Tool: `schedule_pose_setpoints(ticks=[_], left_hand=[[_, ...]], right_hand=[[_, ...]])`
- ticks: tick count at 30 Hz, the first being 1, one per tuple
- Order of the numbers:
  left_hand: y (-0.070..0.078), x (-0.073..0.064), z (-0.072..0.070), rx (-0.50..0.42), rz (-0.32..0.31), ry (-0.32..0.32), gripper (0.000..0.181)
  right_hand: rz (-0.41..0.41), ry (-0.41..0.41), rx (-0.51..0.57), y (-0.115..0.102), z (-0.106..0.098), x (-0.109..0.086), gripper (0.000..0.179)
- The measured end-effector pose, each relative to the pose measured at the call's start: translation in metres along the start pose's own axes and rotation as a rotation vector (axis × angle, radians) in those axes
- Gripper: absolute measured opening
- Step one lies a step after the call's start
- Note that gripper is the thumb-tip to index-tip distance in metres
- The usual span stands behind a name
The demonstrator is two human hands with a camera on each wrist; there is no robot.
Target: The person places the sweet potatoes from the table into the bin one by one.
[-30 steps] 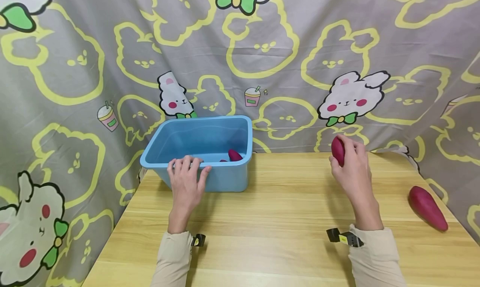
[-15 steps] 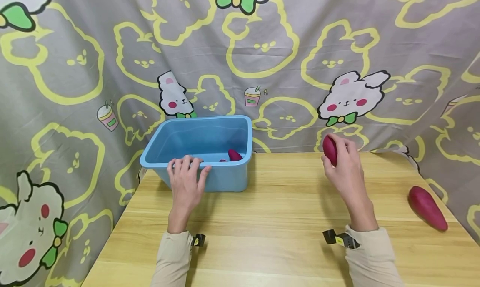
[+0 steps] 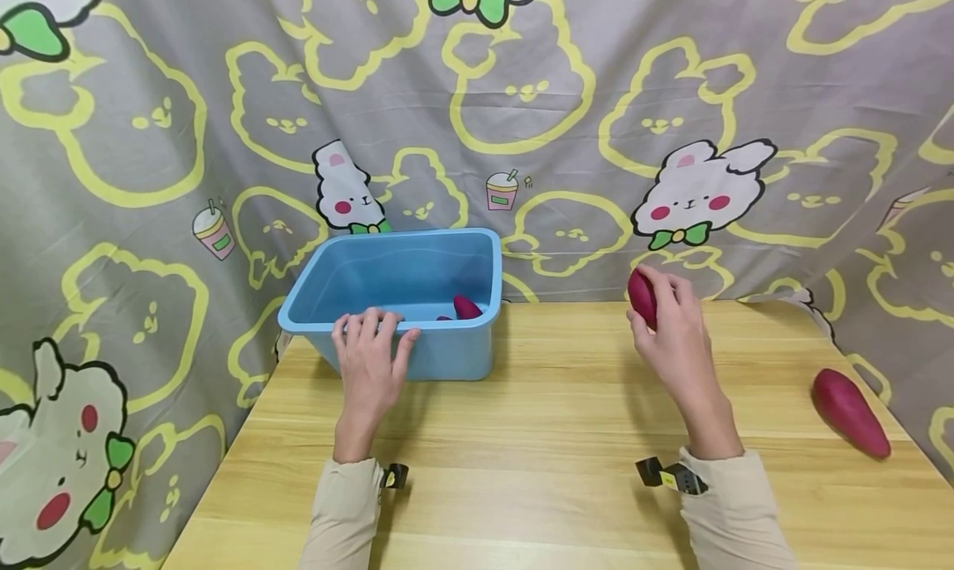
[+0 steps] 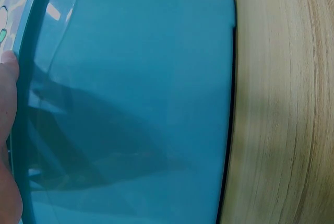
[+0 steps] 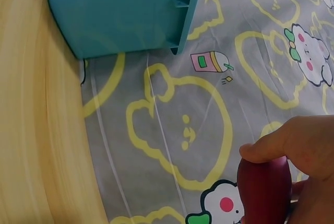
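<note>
In the head view my right hand grips a purple-red sweet potato above the back of the table; the right wrist view shows the thumb pressed along that sweet potato. My left hand holds the front rim of a blue plastic bin, fingers over the edge and thumb on the outside. Inside the bin, a sweet potato lies at the right, with a bit of another beside it; the front wall hides the rest. One more sweet potato lies on the table at the far right.
The wooden table runs up to a grey patterned curtain at the back and sides. The bin stands at the back left, close to the curtain. Table surface lies between the bin and my right hand.
My right hand has moved left with the sweet potato, toward the bin. The left hand, the bin and the sweet potato at the far right have stayed in place.
</note>
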State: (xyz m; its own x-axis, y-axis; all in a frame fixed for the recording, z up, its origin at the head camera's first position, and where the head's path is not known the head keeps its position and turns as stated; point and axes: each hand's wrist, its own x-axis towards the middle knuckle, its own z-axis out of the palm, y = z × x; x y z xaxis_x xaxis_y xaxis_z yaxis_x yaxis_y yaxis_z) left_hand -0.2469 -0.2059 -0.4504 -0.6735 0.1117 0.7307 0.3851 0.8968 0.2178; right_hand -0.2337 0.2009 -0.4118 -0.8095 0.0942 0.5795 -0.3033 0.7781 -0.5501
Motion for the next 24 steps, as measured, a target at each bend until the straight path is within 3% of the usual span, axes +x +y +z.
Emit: schedule_pose_setpoints(ticks=[24], left_hand=[[0.000,0.001,0.000,0.012,0.002,-0.005,0.047]], right_hand=[[-0.064,-0.046,-0.009,-0.013,0.014,-0.002,0.063]])
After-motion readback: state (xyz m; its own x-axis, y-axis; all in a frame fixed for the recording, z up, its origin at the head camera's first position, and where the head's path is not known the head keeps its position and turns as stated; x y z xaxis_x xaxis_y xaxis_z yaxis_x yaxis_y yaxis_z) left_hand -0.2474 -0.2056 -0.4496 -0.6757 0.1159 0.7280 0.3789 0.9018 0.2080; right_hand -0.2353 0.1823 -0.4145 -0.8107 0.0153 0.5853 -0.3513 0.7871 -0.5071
